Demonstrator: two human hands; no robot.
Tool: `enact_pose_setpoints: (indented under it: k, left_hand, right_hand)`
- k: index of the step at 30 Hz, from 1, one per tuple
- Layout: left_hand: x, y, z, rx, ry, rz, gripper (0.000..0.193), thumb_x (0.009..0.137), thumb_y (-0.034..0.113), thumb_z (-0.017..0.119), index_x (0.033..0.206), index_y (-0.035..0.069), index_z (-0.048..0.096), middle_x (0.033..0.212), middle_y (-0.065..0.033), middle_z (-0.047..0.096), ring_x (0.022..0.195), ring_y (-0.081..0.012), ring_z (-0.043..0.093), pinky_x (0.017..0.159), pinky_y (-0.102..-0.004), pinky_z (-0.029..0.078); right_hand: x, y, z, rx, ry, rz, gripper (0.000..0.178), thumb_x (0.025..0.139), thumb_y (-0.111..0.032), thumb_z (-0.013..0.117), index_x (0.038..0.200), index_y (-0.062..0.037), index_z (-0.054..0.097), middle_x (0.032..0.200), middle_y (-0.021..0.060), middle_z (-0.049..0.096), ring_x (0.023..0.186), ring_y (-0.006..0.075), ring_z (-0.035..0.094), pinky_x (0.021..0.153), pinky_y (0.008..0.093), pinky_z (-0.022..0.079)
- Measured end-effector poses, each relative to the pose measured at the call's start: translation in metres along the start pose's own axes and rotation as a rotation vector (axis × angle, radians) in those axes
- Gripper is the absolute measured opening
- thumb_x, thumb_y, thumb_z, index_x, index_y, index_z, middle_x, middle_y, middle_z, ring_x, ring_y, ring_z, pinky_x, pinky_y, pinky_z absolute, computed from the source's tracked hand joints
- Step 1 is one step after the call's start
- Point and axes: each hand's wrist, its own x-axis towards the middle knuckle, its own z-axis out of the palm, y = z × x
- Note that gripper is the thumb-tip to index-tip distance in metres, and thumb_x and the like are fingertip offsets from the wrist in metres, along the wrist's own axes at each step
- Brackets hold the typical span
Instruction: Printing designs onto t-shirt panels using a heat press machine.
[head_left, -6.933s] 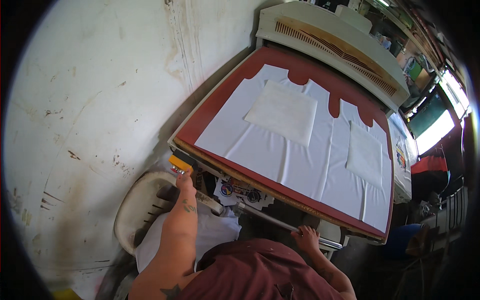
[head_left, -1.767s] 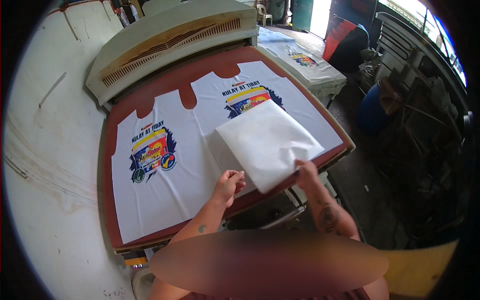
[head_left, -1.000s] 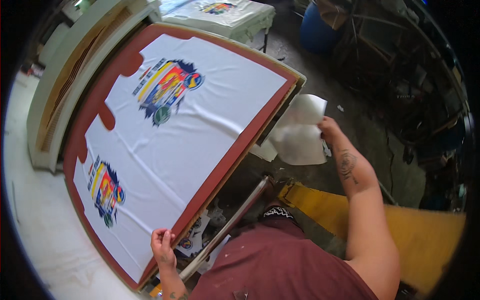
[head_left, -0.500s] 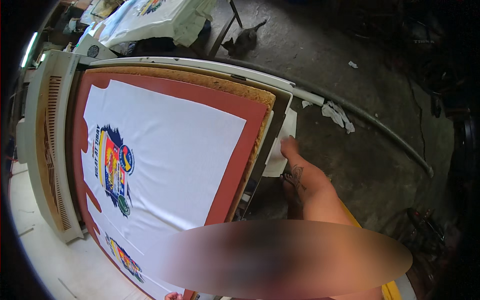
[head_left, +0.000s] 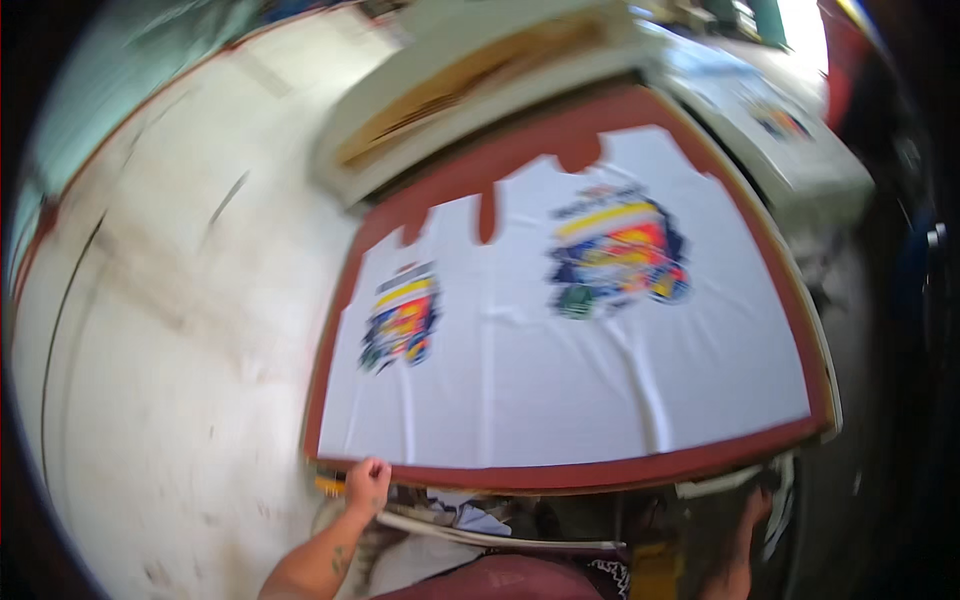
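Observation:
White cut fabric panels point(head_left: 560, 400) lie spread on a red-brown pad point(head_left: 620, 456). Two colourful prints show on them, a larger print point(head_left: 618, 255) and a smaller print point(head_left: 402, 318) to its left. At the near left edge of the pad is my left hand point(head_left: 368, 485), its fingers pinched together over the fabric's lower edge. My right hand point(head_left: 757, 505) is low on the right, below the pad's near edge and close to a pale panel point(head_left: 725, 482). Motion and shadow blur its fingers, so its grip does not show.
A cream machine housing with a slotted, browned face point(head_left: 480, 85) borders the pad's far side. To the left stretches a broad, stained white surface point(head_left: 180, 300). Beyond the far right corner stands a table with printed white cloth point(head_left: 790, 140). Crumpled white pieces point(head_left: 480, 518) lie under the near edge.
My view has swung left, so the pad's near edge now runs across in front of me. My left hand shows more fully at the fabric's edge; my right stays low by the pale panel.

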Motion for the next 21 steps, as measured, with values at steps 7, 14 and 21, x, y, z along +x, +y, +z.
enact_pose_setpoints:
  k: [7, 14, 21]
  left_hand:
    - [-0.011, -0.193, -0.057, -0.137, 0.317, -0.337, 0.01, 0.079, 0.015, 0.061, 0.079, 0.005, 0.06, 0.074, -0.0109, 0.062, 0.07, -0.0271, 0.061, 0.064, -0.0358, 0.048]
    - [0.054, -0.348, -0.008, 0.014, 0.308, -0.408, 0.027, 0.082, 0.029, 0.058, 0.097, 0.007, 0.06, 0.102, -0.0141, 0.059, 0.105, -0.0294, 0.053, 0.089, -0.0391, 0.044]
    - [0.077, -0.31, -0.049, 0.05, -0.046, -0.808, 0.03, 0.086, 0.031, 0.055, 0.109, 0.011, 0.059, 0.117, -0.0097, 0.056, 0.11, -0.0299, 0.052, 0.092, -0.0519, 0.04]
  right_hand:
    - [-0.137, -0.239, 0.008, 0.125, 0.207, -0.306, 0.023, 0.088, -0.014, 0.053, 0.103, 0.0027, 0.059, 0.099, 0.0121, 0.061, 0.091, 0.0203, 0.057, 0.083, 0.0312, 0.044]
    - [-0.395, -0.352, 0.156, -0.349, -0.729, -0.86, 0.032, 0.081, -0.026, 0.064, 0.094, 0.0034, 0.062, 0.076, 0.0127, 0.062, 0.07, 0.0183, 0.058, 0.064, 0.032, 0.046]
    - [-0.506, -0.352, 0.195, -0.748, -0.587, -0.925, 0.034, 0.069, -0.031, 0.069, 0.085, -0.0016, 0.064, 0.088, 0.0163, 0.064, 0.089, 0.0347, 0.06, 0.083, 0.0409, 0.046]
